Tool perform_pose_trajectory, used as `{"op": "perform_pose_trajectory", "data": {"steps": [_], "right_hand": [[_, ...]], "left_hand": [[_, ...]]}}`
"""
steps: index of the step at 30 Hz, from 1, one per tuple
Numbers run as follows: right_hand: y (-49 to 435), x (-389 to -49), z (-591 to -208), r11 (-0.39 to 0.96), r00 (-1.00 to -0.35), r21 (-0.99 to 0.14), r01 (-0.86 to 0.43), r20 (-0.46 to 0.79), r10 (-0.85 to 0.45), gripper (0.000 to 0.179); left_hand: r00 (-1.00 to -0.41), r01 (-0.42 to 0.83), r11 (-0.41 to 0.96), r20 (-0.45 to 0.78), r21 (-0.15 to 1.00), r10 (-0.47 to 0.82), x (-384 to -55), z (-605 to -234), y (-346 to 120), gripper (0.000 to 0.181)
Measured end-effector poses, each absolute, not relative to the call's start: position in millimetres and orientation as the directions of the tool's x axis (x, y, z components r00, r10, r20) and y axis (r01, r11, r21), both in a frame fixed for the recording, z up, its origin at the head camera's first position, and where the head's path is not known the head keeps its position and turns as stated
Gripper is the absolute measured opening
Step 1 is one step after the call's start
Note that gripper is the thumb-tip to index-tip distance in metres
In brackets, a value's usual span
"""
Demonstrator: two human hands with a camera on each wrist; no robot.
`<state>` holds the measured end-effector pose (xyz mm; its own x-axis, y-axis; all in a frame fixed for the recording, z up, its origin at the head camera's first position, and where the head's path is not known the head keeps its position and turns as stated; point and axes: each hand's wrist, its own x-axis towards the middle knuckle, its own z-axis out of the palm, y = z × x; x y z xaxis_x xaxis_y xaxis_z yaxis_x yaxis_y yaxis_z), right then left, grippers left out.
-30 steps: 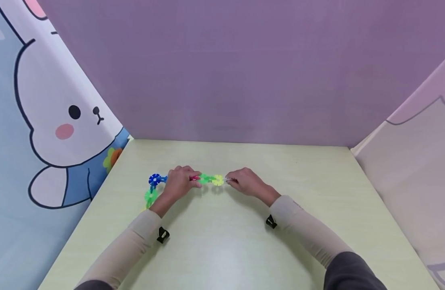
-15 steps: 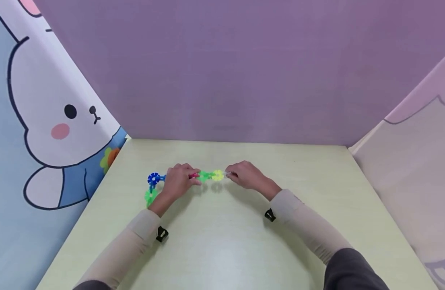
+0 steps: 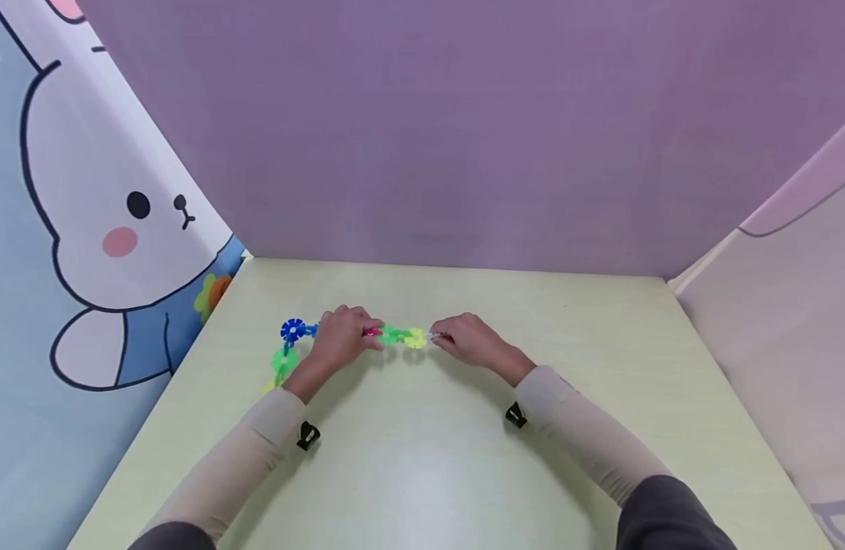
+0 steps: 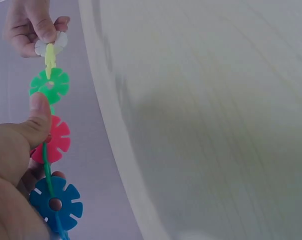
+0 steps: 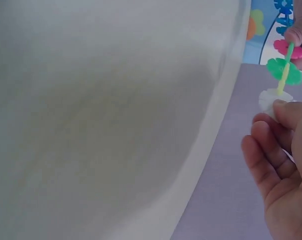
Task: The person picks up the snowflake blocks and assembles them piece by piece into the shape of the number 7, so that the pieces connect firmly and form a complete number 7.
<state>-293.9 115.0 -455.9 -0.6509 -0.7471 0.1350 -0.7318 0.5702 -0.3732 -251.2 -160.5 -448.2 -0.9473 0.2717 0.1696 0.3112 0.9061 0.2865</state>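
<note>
A chain of slotted plastic snowflake discs stretches between both hands, just above the table. My left hand [image 3: 340, 338] grips it near its middle, thumb and fingers about the red disc [image 4: 61, 139]. Beyond the thumb come a green disc [image 4: 58, 82] and a yellow disc [image 3: 415, 338]. At the chain's right end is a white disc [image 5: 267, 101], which my right hand [image 3: 472, 340] pinches between thumb and fingers; it meets the yellow disc. Left of my left hand, the chain bends at a dark blue disc [image 3: 292, 330] toward another green disc [image 3: 283, 359]. My left hand and wrist hide some discs.
The pale table [image 3: 422, 458] ends at a purple panel [image 3: 450, 137] behind the hands. A rabbit-printed cloth [image 3: 85, 191] borders the left side, and a pale printed cloth [image 3: 773, 321] the right. A small black device [image 3: 309, 435] sits at the left wrist.
Both hands keep their hold on the chain at almost the same spot. The head view has shifted slightly, and the chain's left tail shows a little more of its yellow piece than half a second ago.
</note>
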Motion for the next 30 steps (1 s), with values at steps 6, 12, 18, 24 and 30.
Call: {"op": "perform_pose_trajectory", "data": {"steps": [6, 12, 18, 24, 30], "right_hand": [[115, -293, -458, 0.554, -0.672, -0.429, -0.713, 0.194, -0.715, 0.018], [115, -293, -457, 0.544, -0.654, -0.421, -0.726, 0.181, -0.734, 0.017], [119, -291, -460, 0.549, -0.700, -0.506, -0.666, 0.167, -0.694, 0.018], [120, -291, -460, 0.554, -0.710, -0.512, -0.656, 0.169, -0.684, 0.018], [121, -292, -458, 0.570, -0.713, -0.505, -0.648, 0.141, -0.686, 0.018]], "left_hand": [[-0.951, 0.294, 0.900, 0.192, 0.322, 0.242, -252, -452, -162, 0.044], [-0.951, 0.292, 0.894, 0.198, 0.338, 0.236, -251, -451, -161, 0.043], [-0.947, 0.321, 0.890, 0.142, 0.324, 0.290, -253, -442, -162, 0.044], [-0.916, 0.379, 0.879, -0.021, 0.288, 0.402, -257, -433, -163, 0.044], [-0.875, 0.381, 0.844, -0.149, 0.378, 0.461, -261, -428, -159, 0.044]]}}
